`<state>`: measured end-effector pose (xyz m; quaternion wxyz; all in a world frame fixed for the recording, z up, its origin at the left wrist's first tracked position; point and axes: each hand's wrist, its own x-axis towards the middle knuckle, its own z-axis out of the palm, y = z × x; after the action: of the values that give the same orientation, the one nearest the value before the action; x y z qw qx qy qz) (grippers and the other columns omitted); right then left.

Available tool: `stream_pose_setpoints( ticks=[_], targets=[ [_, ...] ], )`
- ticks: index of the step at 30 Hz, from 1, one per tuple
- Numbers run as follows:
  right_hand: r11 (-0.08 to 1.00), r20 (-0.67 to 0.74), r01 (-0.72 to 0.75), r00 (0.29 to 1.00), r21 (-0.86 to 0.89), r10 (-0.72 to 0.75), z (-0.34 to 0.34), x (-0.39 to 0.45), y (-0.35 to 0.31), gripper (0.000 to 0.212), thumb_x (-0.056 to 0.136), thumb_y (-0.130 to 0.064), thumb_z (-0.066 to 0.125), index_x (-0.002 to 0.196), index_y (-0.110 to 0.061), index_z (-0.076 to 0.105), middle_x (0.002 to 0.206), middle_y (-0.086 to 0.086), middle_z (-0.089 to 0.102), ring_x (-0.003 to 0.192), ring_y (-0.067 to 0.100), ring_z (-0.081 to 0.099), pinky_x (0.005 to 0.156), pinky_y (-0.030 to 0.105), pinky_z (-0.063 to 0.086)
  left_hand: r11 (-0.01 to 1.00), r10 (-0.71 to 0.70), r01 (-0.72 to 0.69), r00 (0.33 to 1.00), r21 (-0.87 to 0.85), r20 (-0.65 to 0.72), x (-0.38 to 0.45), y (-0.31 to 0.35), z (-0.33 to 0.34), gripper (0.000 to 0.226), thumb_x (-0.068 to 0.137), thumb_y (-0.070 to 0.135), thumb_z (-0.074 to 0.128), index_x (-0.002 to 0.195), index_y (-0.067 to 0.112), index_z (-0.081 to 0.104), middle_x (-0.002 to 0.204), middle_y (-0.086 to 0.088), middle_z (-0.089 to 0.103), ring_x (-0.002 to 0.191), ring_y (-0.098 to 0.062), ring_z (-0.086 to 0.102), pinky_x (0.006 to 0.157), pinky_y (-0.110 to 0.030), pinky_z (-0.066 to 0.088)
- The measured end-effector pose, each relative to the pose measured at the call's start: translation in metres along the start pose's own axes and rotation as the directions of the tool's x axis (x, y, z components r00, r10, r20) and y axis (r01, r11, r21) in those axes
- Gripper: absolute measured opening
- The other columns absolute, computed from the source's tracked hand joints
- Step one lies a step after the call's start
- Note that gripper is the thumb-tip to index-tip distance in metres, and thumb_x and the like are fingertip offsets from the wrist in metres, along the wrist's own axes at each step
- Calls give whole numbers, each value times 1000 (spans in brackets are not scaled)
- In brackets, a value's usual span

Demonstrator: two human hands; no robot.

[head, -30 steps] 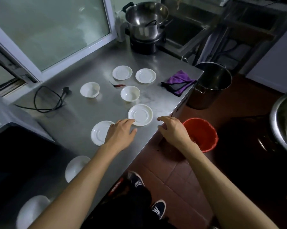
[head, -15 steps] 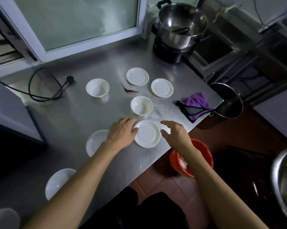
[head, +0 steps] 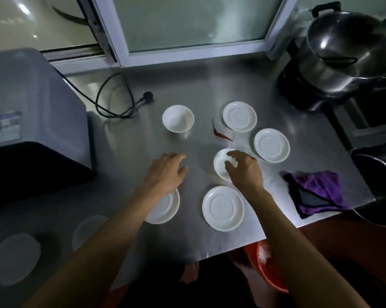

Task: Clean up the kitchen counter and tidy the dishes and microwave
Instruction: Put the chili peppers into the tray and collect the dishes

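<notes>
My right hand (head: 245, 172) hovers over a small white bowl (head: 220, 168) at the centre of the steel counter (head: 209, 85). Its fingers spread over the rim and its thumb is above the inside; no firm grip shows. My left hand (head: 165, 172) floats open above bare counter to the bowl's left. A second bowl (head: 178, 118) stands further back. White saucers lie at the back (head: 239, 116), to the right (head: 272, 145) and in front (head: 223, 208); another (head: 167, 210) is partly under my left forearm. A red chili (head: 223, 136) lies between them. The microwave (head: 32, 121) is on the left.
A purple cloth (head: 316, 192) lies at the counter's right corner. A steel pot (head: 347, 52) sits on a burner at the back right. A black cable (head: 116, 96) coils by the window. Two dim saucers (head: 90, 230) (head: 14, 258) lie front left. A red bucket (head: 267, 267) stands below the edge.
Both hands left the front saucer and moved away from me. The right one now sits over the small bowl. The camera swung left, bringing the microwave into view.
</notes>
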<state>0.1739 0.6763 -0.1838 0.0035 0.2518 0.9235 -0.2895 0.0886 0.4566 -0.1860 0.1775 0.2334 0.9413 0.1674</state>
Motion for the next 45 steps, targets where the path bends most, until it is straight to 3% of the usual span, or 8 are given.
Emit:
stream_pose_setpoints(
  ticks=[5, 10, 16, 26, 32, 35, 40, 45],
  targets=[
    [995, 68, 65, 995, 80, -70, -3, 71, 5, 33, 91, -23, 66, 123, -26, 68, 123, -3, 70, 110, 17, 66, 100, 36, 52, 996, -94, 94, 996, -10, 12, 12, 3, 2, 44, 98, 34, 54, 140, 18, 53, 139, -6, 57, 126, -30, 52, 104, -44, 42],
    [997, 217, 45, 974, 63, -57, 9, 126, 12, 25, 93, -18, 62, 116, -17, 69, 117, 6, 72, 106, 29, 67, 96, 43, 53, 980, -199, 199, 979, 7, 45, 31, 23, 12, 42, 97, 28, 52, 139, 24, 54, 140, -5, 56, 126, -31, 51, 103, -44, 42],
    [993, 327, 104, 942, -60, -79, 25, 159, 27, 24, 91, -21, 62, 114, -16, 69, 106, 12, 71, 97, 33, 66, 89, 44, 55, 956, -293, 294, 954, -15, 57, 42, 39, 24, 42, 99, 38, 51, 140, 27, 52, 143, -1, 55, 127, -28, 51, 104, -43, 42],
    [901, 320, 368, 903, -230, -288, 45, 175, 29, 20, 93, -13, 55, 105, -18, 71, 99, 10, 71, 88, 35, 66, 81, 43, 56, 923, -369, 370, 929, -104, 22, 29, 39, 24, 45, 99, 35, 54, 140, 17, 53, 141, -8, 57, 127, -29, 51, 106, -46, 41],
    [891, 212, 444, 884, -99, -417, 34, 156, 7, 19, 93, -17, 57, 104, -17, 73, 96, 12, 71, 86, 37, 64, 73, 43, 54, 878, -458, 453, 889, -152, 2, 0, 30, 19, 45, 100, 40, 50, 141, 21, 51, 142, -4, 55, 130, -26, 48, 109, -46, 39],
    [855, 180, 518, 840, 14, -511, 31, 127, -14, 17, 91, -16, 62, 102, -16, 74, 91, 13, 70, 86, 37, 62, 72, 43, 52, 847, -509, 496, 860, -193, -21, -19, 24, 15, 46, 100, 39, 50, 142, 21, 50, 145, -3, 52, 133, -27, 45, 111, -43, 36],
    [822, 253, 559, 784, 113, -567, 45, 77, -55, 21, 90, -19, 64, 107, -23, 76, 95, 6, 71, 90, 29, 64, 76, 40, 53, 814, -556, 525, 829, -248, -68, -61, 4, 6, 52, 94, 46, 47, 139, 21, 54, 140, -5, 56, 128, -29, 51, 107, -45, 41],
    [735, 325, 652, 666, 184, -672, 65, 15, -100, 21, 92, -17, 65, 109, -20, 75, 98, 3, 71, 91, 24, 64, 79, 40, 54, 783, -599, 548, 792, -293, -120, -130, -23, 2, 45, 99, 35, 52, 143, 23, 51, 145, -2, 53, 130, -26, 50, 105, -39, 40]
  ],
)
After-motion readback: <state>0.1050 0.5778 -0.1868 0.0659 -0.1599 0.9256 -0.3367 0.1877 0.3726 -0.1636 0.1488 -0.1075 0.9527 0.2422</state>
